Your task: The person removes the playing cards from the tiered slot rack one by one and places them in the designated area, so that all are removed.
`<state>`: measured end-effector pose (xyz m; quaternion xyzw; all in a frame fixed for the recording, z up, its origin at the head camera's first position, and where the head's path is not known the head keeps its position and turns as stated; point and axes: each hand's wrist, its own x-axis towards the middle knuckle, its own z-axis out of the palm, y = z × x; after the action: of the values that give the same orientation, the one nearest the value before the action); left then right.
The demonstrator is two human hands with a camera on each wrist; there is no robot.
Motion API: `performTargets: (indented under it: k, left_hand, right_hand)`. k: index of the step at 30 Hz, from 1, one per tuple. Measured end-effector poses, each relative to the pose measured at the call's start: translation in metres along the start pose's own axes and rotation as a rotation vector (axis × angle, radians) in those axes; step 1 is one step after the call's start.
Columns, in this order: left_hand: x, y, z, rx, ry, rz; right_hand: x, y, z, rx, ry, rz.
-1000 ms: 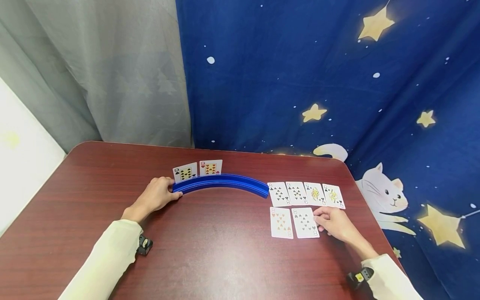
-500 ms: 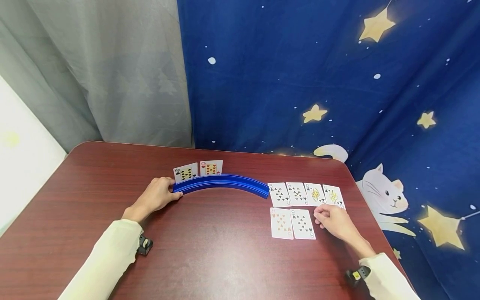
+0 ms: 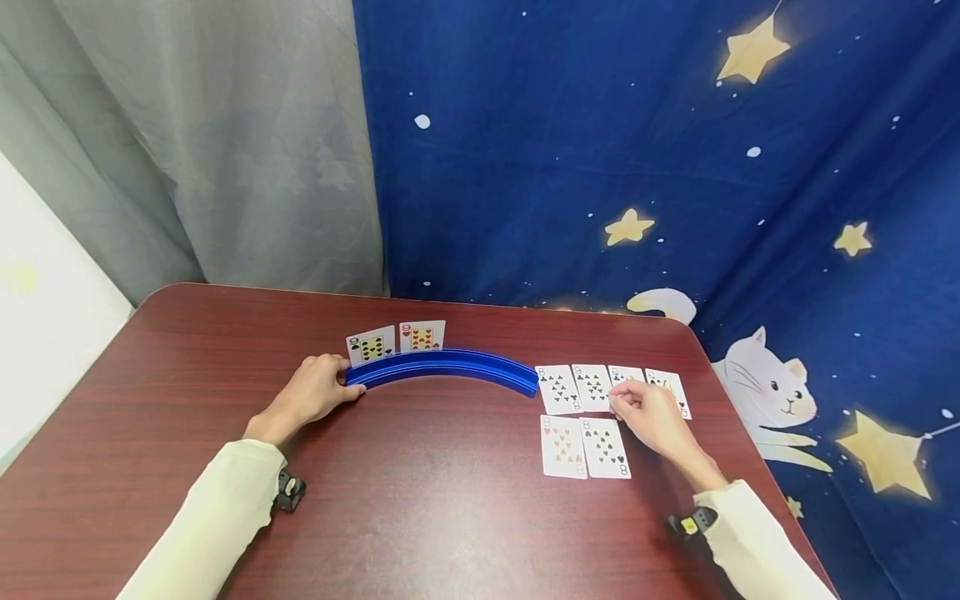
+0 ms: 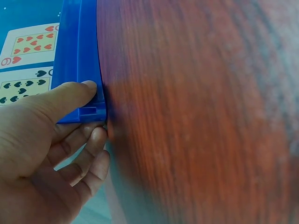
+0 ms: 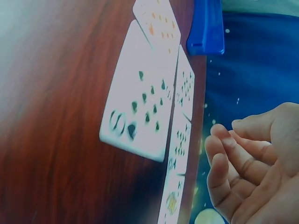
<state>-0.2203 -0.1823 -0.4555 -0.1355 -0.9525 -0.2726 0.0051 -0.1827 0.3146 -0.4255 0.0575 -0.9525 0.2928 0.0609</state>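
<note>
A curved blue card holder (image 3: 465,361) lies on the table. My left hand (image 3: 318,387) pinches its left end; in the left wrist view, the thumb (image 4: 74,95) presses on top. A spade card (image 3: 373,343) and a heart card (image 3: 422,334) stand upright in it. Over the upper row of face-up playing cards (image 3: 557,389), my right hand (image 3: 652,417) hovers, fingers loosely curled around nothing, hiding part of the two rightmost. Below that row lie a red heart card (image 3: 562,450) and a spade card (image 3: 607,454), side by side, both also seen in the right wrist view.
The reddish-brown wooden table (image 3: 420,517) has its far edge against a grey curtain (image 3: 270,167) and a blue star-patterned curtain (image 3: 510,167). The table's right edge runs just beyond the cards.
The lower spade card has slid left against the heart card. My right hand has let go of it and moved up and left over the upper row. The left hand stays put.
</note>
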Motion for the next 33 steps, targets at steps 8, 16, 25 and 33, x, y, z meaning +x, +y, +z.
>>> performTargets:
  k: [8,16,25,33]
  left_hand:
    - [0.000,0.002,0.001,-0.009,0.006,0.006]
    - [-0.001,0.000,0.001,-0.009,0.002,-0.001]
    - [0.000,-0.002,0.000,-0.003,0.004,-0.005]
    - [0.000,0.000,0.000,-0.010,-0.008,-0.003]
  right_hand:
    - [0.022,-0.029,0.021,0.049,0.047,-0.003]
    - [0.046,-0.059,0.042,0.118,0.034,-0.035]
    - [0.071,-0.087,0.078,0.285,0.060,-0.077]
    - [0.084,-0.114,0.095,0.374,0.005,-0.090]
